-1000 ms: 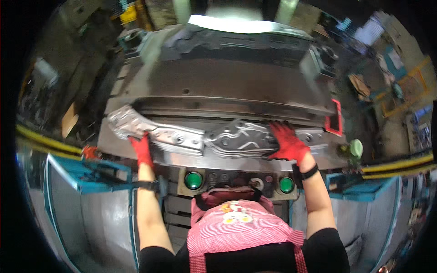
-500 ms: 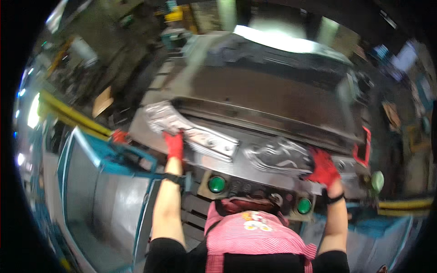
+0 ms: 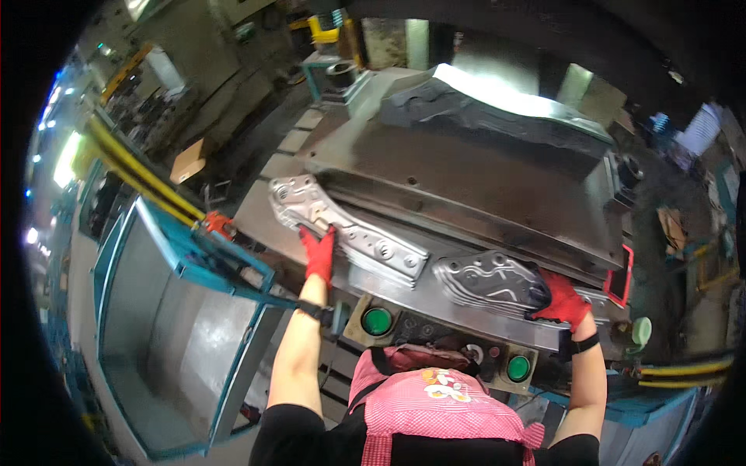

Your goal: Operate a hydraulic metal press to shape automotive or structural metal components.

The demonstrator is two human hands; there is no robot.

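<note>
Both my hands wear red gloves. My left hand [image 3: 318, 252] is at the near edge of a long stack of stamped metal parts [image 3: 365, 237], bright silver with holes and bent ends. Its thumb and fingers seem to grip the edge from the near side; some fingertips are hidden. My right hand [image 3: 566, 301] is wrapped around the right end of a second stack of stamped metal panels [image 3: 489, 283], with curved raised ribs. Dark fingertips of the glove lie over its end. Both stacks rest on the metal ledge [image 3: 381, 285] before me, a small gap between them.
Behind the stacks rises a large press die [image 3: 466, 171]. Below the ledge is a control panel with two green buttons [image 3: 377, 321]. A blue-framed metal bin [image 3: 198, 342] stands at left, another [image 3: 645, 419] at lower right. A red frame [image 3: 618, 277] stands near my right hand.
The whole view has shifted and become sharper. Both hands stay at the same stacks, and I see no clear movement of the stacks along the ledge.
</note>
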